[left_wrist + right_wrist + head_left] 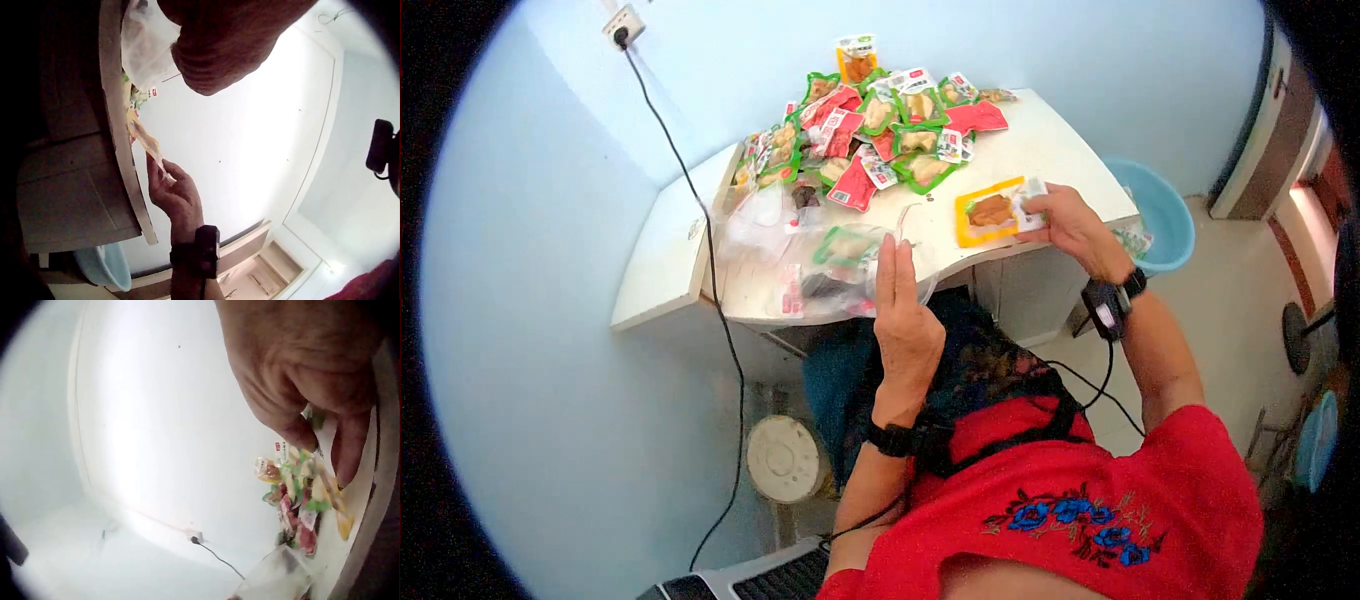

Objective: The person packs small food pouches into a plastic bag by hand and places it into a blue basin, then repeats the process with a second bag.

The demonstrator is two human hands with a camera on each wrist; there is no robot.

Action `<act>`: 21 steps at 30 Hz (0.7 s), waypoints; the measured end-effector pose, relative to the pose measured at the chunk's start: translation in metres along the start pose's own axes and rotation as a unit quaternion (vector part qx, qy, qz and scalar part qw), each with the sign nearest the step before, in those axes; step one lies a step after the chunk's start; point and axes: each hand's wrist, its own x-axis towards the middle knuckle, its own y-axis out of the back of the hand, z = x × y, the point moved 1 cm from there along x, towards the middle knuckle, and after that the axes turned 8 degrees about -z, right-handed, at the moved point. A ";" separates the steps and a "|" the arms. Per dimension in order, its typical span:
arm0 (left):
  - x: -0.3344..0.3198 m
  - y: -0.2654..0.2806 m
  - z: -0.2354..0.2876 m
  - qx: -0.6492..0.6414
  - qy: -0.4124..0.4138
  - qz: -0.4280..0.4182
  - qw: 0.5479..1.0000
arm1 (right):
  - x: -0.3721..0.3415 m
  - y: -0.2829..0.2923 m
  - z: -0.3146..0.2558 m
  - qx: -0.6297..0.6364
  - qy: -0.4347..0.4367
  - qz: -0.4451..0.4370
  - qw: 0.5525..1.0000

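The right hand (1072,222) pinched a yellow packet (990,211); the left hand (908,335), 2 fingers (886,275) straight, met a clear bag (832,262), grip unclear.

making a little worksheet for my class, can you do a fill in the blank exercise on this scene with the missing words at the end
1. The right hand holds a packet edged in ____.
2. Beside the left hand, the bag is made of clear ____.
3. The black cable is plugged into a socket on the ____.
4. The basin beside the table is light ____.

Missing words: yellow; plastic; wall; blue
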 end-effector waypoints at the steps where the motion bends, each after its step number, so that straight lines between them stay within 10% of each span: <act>1: 0.000 0.000 -0.001 -0.001 -0.003 0.003 1.000 | -0.009 -0.003 -0.002 0.004 0.007 0.002 1.000; 21: -0.004 0.000 0.005 -0.029 -0.024 0.009 0.999 | -0.054 -0.114 0.030 0.259 -0.042 -0.213 0.941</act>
